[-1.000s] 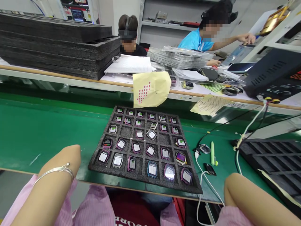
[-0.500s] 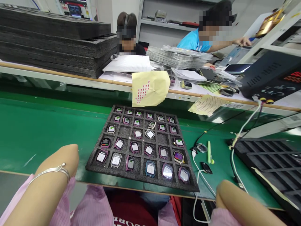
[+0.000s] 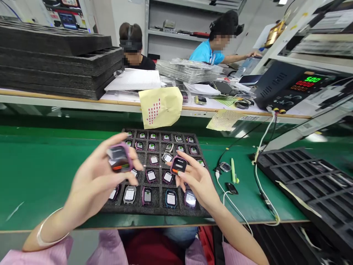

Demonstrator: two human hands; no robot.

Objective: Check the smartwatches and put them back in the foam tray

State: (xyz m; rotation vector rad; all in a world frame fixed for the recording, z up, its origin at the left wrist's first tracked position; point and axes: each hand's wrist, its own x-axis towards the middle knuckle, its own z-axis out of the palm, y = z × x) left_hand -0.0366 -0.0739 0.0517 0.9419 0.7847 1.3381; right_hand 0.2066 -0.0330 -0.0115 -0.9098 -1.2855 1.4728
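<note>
Raised above the left part of the black foam tray [image 3: 162,210], my left hand [image 3: 96,180] grips a purple-framed smartwatch body [image 3: 119,157] by its edges; it is slightly blurred. In my right hand [image 3: 197,180] is another purple-framed smartwatch body [image 3: 178,165], pinched between thumb and fingers with its lit screen facing me. Both screens show a dark face with an orange strip. Rows of strapless watches, such as a blue-framed one [image 3: 171,198] and a grey one [image 3: 129,194], lie in the tray's compartments. My hands hide some compartments.
Right of the tray lie a white cable [image 3: 239,211], a light green pen-like tool [image 3: 233,170] and a small black object [image 3: 231,188]. Another black tray [image 3: 292,173] is farther right. A power supply [image 3: 292,88] and stacked foam trays [image 3: 60,66] stand on the shelf. Two people sit beyond.
Both hands have come from the lower edges of the view to above the tray, and each now holds a watch. The view has shifted, and the power supply's display shows more digits.
</note>
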